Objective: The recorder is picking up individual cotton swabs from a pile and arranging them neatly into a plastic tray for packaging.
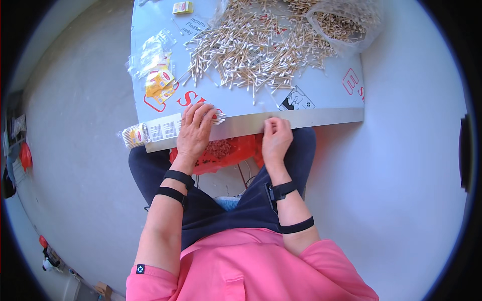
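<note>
Where the tabletop [321, 108] ends at its near edge, two hands at work, seen from above. Farthest left, overhanging the near left corner, a filled packet of cotton swabs [134, 135] with a yellow label, lying beside a white printed strip [164, 128]. Further back along the left side, a loose heap of clear and yellow wrappers [155, 70]. Next, the left hand [195, 131], palm down on the edge, fingers [203, 114] curled over a small bundle of swabs [218, 118] whose white tips poke out to the right; closed around that bundle. Behind it, across the middle of the tabletop, a wide scattered pile of wooden-stemmed cotton swabs [251, 50]. Below the edge, between the two forearms, an orange plastic bag [226, 150] resting on a lap in dark trousers. Then the right hand [276, 138], fingertips pinched together at the edge, near the left one but apart from it; whether anything sits in that pinch, impossible to tell. Far right at the back, a clear plastic bag [346, 22] holding more swabs.
</note>
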`<state>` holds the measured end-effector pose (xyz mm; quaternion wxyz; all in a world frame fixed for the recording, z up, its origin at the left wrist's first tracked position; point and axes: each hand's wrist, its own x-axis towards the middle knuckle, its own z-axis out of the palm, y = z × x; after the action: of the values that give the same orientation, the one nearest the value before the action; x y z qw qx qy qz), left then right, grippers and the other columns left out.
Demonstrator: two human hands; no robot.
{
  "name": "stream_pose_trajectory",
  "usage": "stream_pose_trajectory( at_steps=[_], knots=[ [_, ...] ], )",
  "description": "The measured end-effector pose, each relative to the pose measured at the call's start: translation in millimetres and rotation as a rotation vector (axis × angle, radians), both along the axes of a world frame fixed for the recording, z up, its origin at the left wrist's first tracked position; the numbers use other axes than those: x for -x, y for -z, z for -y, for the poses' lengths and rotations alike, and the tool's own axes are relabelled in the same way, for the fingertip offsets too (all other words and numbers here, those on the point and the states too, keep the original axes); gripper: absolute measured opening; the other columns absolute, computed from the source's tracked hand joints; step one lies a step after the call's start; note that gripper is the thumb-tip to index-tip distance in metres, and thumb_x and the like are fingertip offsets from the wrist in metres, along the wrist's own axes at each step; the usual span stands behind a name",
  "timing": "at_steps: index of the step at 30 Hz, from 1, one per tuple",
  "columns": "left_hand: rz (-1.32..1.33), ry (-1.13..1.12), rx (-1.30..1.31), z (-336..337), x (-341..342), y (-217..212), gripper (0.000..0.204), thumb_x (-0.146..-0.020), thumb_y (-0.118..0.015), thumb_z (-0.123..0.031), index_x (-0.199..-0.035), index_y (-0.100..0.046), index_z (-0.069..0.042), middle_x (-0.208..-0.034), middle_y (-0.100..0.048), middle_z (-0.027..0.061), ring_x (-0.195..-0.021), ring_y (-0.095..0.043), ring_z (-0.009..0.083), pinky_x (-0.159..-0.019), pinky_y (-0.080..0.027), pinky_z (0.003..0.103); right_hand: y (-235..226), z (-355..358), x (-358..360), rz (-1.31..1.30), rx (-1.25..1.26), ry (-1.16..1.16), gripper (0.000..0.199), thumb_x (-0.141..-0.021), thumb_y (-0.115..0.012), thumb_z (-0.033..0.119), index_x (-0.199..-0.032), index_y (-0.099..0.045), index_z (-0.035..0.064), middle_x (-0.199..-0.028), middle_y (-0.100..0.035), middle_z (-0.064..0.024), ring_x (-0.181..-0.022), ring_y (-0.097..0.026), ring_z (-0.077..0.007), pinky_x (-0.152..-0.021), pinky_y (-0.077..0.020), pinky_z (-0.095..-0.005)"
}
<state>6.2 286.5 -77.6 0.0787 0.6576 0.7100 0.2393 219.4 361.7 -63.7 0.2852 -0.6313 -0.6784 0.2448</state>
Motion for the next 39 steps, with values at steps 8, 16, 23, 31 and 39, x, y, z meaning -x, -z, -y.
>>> stream_pose_trajectory(
  at_steps=[8, 16, 23, 31, 39],
  knots=[
    [-0.007, 0.027, -0.035, -3, 0, 5, 0.043, -0.085, -0.062, -0.007, -0.127, -0.056, -0.011, -0.132, -0.053, 0.0039, -0.132, -0.045, 0.0254, -0.117, -0.033, 0.045, -3, -16, 69, -0.041, -0.098, -0.383, 0.009, -0.087, -0.067, 0.004, -0.095, -0.062, 0.0038, -0.094, -0.059, -0.0124, -0.084, -0.062, -0.0352, -0.072, -0.0507, -0.0436],
    [-0.016, 0.033, -0.023, -1, 2, 2, 0.038, -0.089, -0.063, -0.007, -0.126, -0.057, -0.01, -0.132, -0.054, 0.0044, -0.13, -0.047, 0.0264, -0.115, -0.035, 0.046, -13, -31, 69, -0.064, -0.117, -0.356, 0.011, -0.087, -0.067, 0.005, -0.098, -0.066, 0.0055, -0.097, -0.061, -0.0108, -0.09, -0.064, -0.0317, -0.074, -0.0515, -0.0412],
    [-0.023, 0.015, -0.029, -2, 2, 5, 0.036, -0.089, -0.062, -0.007, -0.124, -0.058, -0.011, -0.131, -0.054, 0.0037, -0.13, -0.047, 0.0254, -0.115, -0.035, 0.045, -1, -39, 82, 0.004, -0.072, -0.472, 0.01, -0.083, -0.071, 0.008, -0.09, -0.064, 0.0074, -0.095, -0.059, -0.008, -0.088, -0.063, -0.03, -0.072, -0.0514, -0.041],
    [-0.024, 0.023, -0.001, 0, 3, 5, 0.041, -0.089, -0.063, -0.008, -0.129, -0.055, -0.011, -0.134, -0.053, 0.004, -0.133, -0.045, 0.0252, -0.117, -0.033, 0.046, -5, -35, 75, 0.003, -0.131, -0.447, 0.015, -0.083, -0.07, 0.006, -0.097, -0.064, 0.0067, -0.096, -0.06, -0.0085, -0.091, -0.063, -0.0308, -0.074, -0.0523, -0.0415],
    [-0.056, 0.019, -0.033, -2, 2, 5, 0.05, -0.089, -0.062, -0.007, -0.138, -0.049, -0.009, -0.143, -0.048, 0.005, -0.139, -0.04, 0.0263, -0.121, -0.026, 0.049, -3, -31, 94, -0.064, -0.145, -0.649, 0.015, -0.084, -0.069, 0.009, -0.098, -0.062, 0.0071, -0.095, -0.06, -0.0087, -0.089, -0.064, -0.0297, -0.073, -0.0531, -0.0415]
  ],
)
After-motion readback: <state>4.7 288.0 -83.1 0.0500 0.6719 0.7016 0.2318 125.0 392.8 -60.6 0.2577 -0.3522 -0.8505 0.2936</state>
